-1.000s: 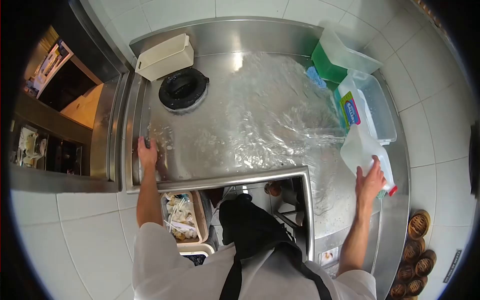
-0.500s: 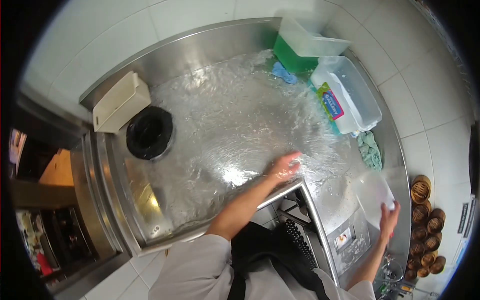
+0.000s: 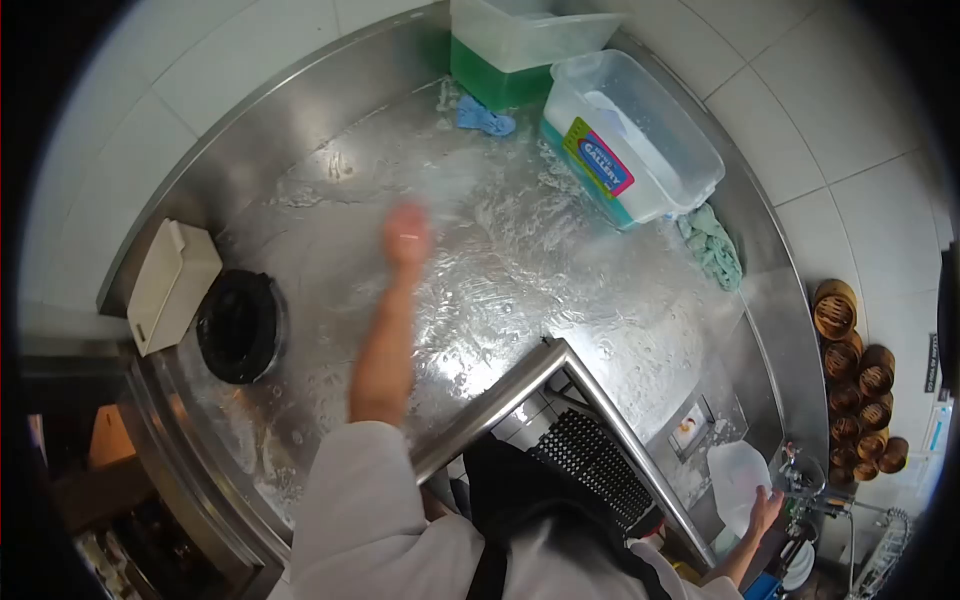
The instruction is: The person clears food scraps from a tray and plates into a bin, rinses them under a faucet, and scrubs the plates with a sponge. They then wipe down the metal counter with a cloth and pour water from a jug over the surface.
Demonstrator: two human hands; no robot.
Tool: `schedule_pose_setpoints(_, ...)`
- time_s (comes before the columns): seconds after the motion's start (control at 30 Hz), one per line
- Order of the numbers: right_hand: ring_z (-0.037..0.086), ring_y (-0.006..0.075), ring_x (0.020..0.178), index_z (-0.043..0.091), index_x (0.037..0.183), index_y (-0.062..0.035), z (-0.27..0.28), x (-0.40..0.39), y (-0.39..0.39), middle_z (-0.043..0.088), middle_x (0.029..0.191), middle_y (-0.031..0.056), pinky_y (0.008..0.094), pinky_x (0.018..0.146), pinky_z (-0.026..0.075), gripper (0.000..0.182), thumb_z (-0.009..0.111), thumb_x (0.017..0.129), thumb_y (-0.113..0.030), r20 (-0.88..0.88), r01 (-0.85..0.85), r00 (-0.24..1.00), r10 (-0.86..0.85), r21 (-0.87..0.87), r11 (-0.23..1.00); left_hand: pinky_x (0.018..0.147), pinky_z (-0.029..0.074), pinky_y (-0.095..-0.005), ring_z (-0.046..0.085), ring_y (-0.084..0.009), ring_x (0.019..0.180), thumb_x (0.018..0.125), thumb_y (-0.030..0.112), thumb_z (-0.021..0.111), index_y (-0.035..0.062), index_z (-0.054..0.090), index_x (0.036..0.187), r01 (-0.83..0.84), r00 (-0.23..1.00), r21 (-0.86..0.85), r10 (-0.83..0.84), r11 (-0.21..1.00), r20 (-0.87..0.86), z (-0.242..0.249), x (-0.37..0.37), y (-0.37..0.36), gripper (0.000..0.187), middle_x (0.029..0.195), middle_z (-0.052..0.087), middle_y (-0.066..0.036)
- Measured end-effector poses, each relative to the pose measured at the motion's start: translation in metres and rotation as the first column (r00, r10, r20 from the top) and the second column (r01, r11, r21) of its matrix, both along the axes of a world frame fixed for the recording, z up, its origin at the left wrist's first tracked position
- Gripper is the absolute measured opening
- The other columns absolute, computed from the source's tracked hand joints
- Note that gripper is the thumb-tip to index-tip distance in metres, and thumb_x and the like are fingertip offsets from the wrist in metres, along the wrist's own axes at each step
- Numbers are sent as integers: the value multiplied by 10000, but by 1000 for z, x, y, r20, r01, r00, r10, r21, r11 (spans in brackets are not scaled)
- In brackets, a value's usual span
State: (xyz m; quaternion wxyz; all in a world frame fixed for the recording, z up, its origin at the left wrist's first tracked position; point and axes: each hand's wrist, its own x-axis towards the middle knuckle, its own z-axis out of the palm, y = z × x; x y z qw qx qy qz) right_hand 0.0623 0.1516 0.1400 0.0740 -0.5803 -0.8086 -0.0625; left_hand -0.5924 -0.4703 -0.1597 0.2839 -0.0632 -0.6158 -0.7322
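My left hand (image 3: 407,235) is stretched out over the wet steel counter (image 3: 480,290), left of its middle. Motion smears its fingers, so I cannot make out their shape or whether they touch the metal. Off to the lower right, my right hand (image 3: 766,510) grips a translucent white plastic container (image 3: 738,485) by its edge, beside the tap fittings. Water and some suds spread over the counter. A square drain opening (image 3: 690,425) with bits of food in it lies just up and left of the container.
Two plastic tubs stand at the back: one with green liquid (image 3: 490,75), one with a label (image 3: 600,157). A blue cloth (image 3: 485,117) and a green cloth (image 3: 712,250) lie beside them. A black ring (image 3: 240,325) and a cream bin (image 3: 170,285) sit left. A steel rail (image 3: 630,440) edges the front.
My left hand has swept away from the front corner, leftward and farther back over the wet steel. The right hand has carried the container past the drain toward the tap. The view has shifted.
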Motion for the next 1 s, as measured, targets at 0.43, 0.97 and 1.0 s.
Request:
schedule_pose_setpoints(0.43, 617, 298, 987, 482, 1325, 4, -10, -35, 27, 611, 1197, 197, 380, 837, 501, 649, 658, 841, -392, -465, -52, 883, -64, -231, 971, 901, 477, -422, 610, -313, 1020, 882, 100, 592, -32, 603, 1173, -586, 530, -762, 842, 276, -102, 85, 329, -264, 319, 1170, 624, -188)
schedule_pose_setpoints(0.97, 533, 132, 729, 526, 1271, -29, 41, -152, 12, 640, 877, 92, 275, 656, 435, 438, 617, 895, -236, -383, -524, 818, 430, -186, 831, 1005, 431, -376, 596, -317, 1138, 882, 112, 628, -16, 638, 1172, -310, 913, -494, 399, 813, 83, 69, 160, -188, 317, 1210, 642, -189)
schedule_pose_setpoints(1.0, 541, 128, 730, 523, 1274, -33, 43, -129, 16, 636, 866, 91, 268, 655, 435, 440, 619, 892, -229, -499, -548, 764, 408, -169, 819, 953, 464, -374, 625, -319, 1073, 896, 122, 609, -18, 638, 1167, -307, 877, -673, 475, 673, 74, 86, 140, -202, 306, 1184, 649, -200)
